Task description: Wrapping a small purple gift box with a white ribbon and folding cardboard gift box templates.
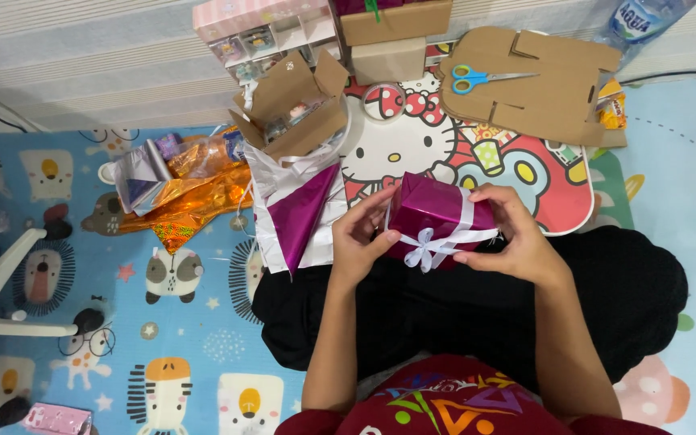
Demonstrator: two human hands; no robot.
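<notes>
Lap: black trousers (477, 314) and a red patterned shirt (445, 407), nearest the camera.
Left hand (360, 242): fingers closed on the left end of the gift box (432, 211), thumb beside the bow (427, 248).
Right hand (513, 234): clasps the box's right end, fingers on top, thumb under the ribbon.
Gift box: magenta foil, white ribbon around it, held above the lap at the near edge of the table (557, 197).
Foil sheet (300, 213): magenta, on white paper, left of the box.
Orange foil (191, 197): crumpled on the mat (82, 266).
Carton (292, 105): open, small items inside.
Tape (380, 101): roll on the table.
Scissors (481, 78): blue-handled, on flat cardboard (537, 89).
</notes>
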